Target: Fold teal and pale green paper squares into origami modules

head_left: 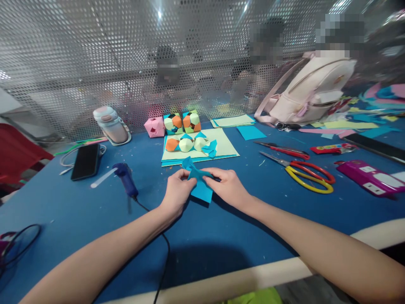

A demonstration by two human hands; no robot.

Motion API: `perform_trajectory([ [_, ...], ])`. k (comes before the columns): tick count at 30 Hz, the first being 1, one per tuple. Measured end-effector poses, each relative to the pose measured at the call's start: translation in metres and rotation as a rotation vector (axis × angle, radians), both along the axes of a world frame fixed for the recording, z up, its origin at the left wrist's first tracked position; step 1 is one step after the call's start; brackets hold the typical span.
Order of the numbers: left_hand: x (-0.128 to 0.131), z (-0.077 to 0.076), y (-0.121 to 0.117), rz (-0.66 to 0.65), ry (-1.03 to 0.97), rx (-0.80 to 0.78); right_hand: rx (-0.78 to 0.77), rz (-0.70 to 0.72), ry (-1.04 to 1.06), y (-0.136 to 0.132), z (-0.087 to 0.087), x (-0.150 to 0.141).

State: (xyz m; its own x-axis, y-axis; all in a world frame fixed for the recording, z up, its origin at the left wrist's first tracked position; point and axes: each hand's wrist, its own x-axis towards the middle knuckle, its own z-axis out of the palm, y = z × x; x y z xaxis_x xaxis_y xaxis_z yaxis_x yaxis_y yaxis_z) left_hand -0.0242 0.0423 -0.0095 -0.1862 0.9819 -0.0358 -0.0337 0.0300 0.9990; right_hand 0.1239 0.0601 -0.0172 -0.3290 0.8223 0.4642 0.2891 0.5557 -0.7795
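Observation:
Between my two hands is a partly folded sheet of blue paper (202,193), held just above the blue table. My left hand (177,188) pinches its left side, thumb on top. The right side is gripped between thumb and fingers of my right hand (226,183). Just beyond my hands, folded paper pieces in orange, pale green and blue (186,144) rest on a stack of pale green paper (227,143) with blue sheets beneath. A loose folded blue piece (210,148) lies at the stack's right part.
A glue gun (127,179) with a trailing cord lies left, near a phone (85,161) and a bottle (111,126). Scissors (297,169), a craft knife (284,150) and a purple power strip (370,175) lie right. A backpack (311,93) and perforated metal panel (126,55) stand behind.

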Motion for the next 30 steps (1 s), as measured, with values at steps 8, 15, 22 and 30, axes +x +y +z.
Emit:
perform_trajectory([
  [8, -0.001, 0.001, 0.001, -0.005, -0.019, 0.013, 0.416, 0.114, -0.217, 0.004, -0.008, 0.008],
  [15, 0.001, 0.007, -0.001, -0.007, -0.034, 0.003, 0.421, 0.14, -0.28, 0.0, -0.004, 0.006],
  [22, 0.0, 0.004, -0.001, 0.007, 0.008, 0.026, 0.166, 0.063, -0.101, -0.004, 0.0, 0.0],
  [30, 0.001, 0.007, -0.003, 0.018, 0.038, 0.037, -0.088, -0.043, -0.025, -0.002, 0.002, -0.003],
])
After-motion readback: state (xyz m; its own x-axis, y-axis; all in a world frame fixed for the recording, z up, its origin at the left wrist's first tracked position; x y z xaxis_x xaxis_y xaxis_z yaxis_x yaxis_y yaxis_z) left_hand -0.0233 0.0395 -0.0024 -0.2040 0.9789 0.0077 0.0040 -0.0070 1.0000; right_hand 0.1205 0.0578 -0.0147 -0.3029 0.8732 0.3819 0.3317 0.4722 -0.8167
